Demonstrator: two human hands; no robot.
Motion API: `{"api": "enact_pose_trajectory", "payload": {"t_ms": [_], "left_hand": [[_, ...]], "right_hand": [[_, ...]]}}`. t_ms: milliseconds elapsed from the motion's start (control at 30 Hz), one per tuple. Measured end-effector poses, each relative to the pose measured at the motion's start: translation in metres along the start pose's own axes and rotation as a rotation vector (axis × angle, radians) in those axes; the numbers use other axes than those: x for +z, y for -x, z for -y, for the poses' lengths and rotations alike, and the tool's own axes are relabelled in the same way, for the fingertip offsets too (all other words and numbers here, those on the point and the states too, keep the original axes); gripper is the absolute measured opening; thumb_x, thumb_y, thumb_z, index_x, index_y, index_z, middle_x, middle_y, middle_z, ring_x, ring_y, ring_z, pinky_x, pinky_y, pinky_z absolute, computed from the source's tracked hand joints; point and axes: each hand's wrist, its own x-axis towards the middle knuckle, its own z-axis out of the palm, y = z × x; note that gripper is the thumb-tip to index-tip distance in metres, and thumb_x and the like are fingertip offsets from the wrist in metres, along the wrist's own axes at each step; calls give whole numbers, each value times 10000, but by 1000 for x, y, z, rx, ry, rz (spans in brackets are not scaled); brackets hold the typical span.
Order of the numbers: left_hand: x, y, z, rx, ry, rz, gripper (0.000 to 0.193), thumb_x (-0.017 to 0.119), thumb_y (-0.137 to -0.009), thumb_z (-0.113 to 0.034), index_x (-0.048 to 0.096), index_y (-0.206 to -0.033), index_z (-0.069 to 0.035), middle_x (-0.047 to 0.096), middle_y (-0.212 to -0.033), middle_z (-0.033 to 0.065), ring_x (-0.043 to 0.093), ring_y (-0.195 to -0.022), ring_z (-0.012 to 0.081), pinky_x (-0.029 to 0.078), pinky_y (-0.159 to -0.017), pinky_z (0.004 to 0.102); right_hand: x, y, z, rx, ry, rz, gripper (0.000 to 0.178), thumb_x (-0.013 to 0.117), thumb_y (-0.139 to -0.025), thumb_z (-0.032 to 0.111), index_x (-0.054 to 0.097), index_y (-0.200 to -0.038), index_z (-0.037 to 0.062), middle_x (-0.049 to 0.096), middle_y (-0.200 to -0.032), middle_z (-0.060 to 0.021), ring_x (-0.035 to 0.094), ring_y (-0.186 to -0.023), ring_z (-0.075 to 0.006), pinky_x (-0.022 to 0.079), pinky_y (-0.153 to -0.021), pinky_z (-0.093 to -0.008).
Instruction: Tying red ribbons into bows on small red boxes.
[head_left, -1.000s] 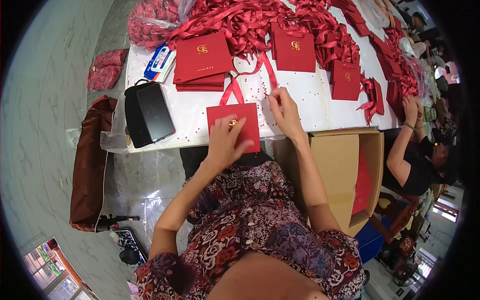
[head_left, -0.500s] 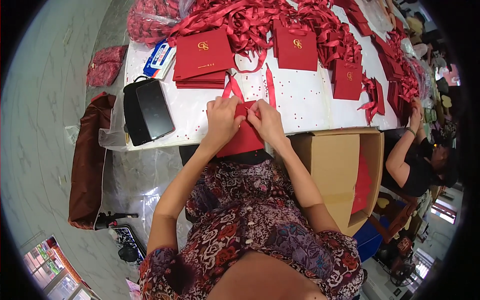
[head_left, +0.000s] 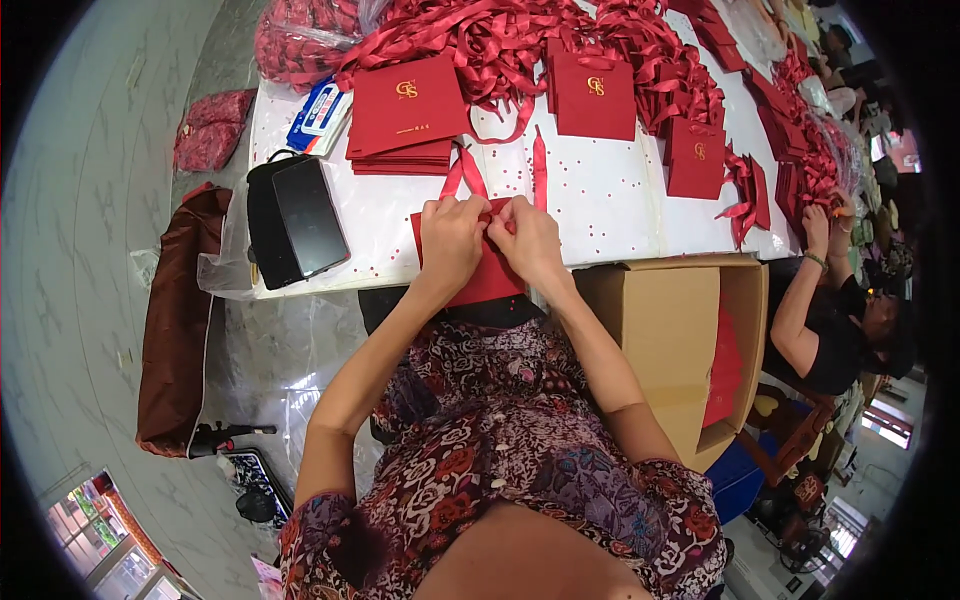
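A red paper gift bag (head_left: 490, 283) lies flat at the table's near edge, over my lap. Both my hands are at its upper part, fingers bent into pinches close together. My left hand (head_left: 452, 240) is closed at the bag's top, with a loop of red ribbon (head_left: 465, 174) sticking out beyond it. My right hand (head_left: 530, 243) pinches at the same spot; a bit of red ribbon seems to be between the fingertips, mostly hidden. Another ribbon end (head_left: 540, 168) lies on the table just past the right hand.
Stacked red bags (head_left: 410, 105) lie beyond my hands, with heaped ribbons (head_left: 490, 50) behind. A phone (head_left: 310, 218) on a black pouch and a blue-white packet (head_left: 320, 118) are left. An open cardboard box (head_left: 665, 345) stands right. Another person's arm (head_left: 800, 310) works at far right.
Both hands have shifted slightly at the bag's top, and my right fingertips have drawn in. The bag has moved a little away from me. The person at right has raised a hand.
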Motion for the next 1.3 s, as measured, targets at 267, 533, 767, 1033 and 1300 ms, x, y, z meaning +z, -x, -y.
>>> {"api": "enact_pose_trajectory", "payload": {"t_ms": [267, 533, 767, 1033, 1300], "left_hand": [[-5, -2, 17, -71, 172, 67, 227, 715, -738, -34, 647, -953, -66, 681, -882, 69, 637, -853, 272, 413, -769, 389], [-27, -8, -3, 89, 94, 118, 198, 690, -765, -23, 655, -947, -93, 618, -874, 61, 603, -842, 256, 387, -813, 385], [-28, -11, 3, 313, 0, 118, 116, 674, -793, -47, 648, -892, -100, 595, -849, 40, 578, -856, 216, 368, -834, 370], [-26, -7, -2, 236, 159, 157, 135, 736, -787, -113, 637, -877, -94, 629, -870, 20, 585, -840, 201, 345, -836, 352], [-19, -11, 21, -52, 169, 76, 194, 779, -760, -147, 646, -893, -98, 653, -875, 37, 601, -826, 221, 339, -817, 374]], "right_hand": [[-5, 1, 9, -148, -14, -83, 134, 686, -861, 132, 638, -858, 8, 641, -800, -184, 640, -703, -368, 500, -621, -420], [-29, -21, -16, -240, -75, 19, 188, 687, -892, 187, 688, -809, 19, 606, -695, -94, 596, -586, -222, 467, -545, -336], [-38, -50, -23, 221, -418, 659, 202, 640, -906, 162, 704, -764, 33, 493, -525, 33, 404, -428, -44, 313, -402, -250], [-11, -58, -26, 131, -219, -67, 256, 696, -843, 282, 746, -854, 31, 633, -600, -67, 599, -542, -155, 466, -546, -308], [-65, -21, -14, -133, 107, 398, 248, 710, -886, 247, 699, -920, 1, 674, -803, -75, 622, -747, -142, 496, -676, -293]]}}
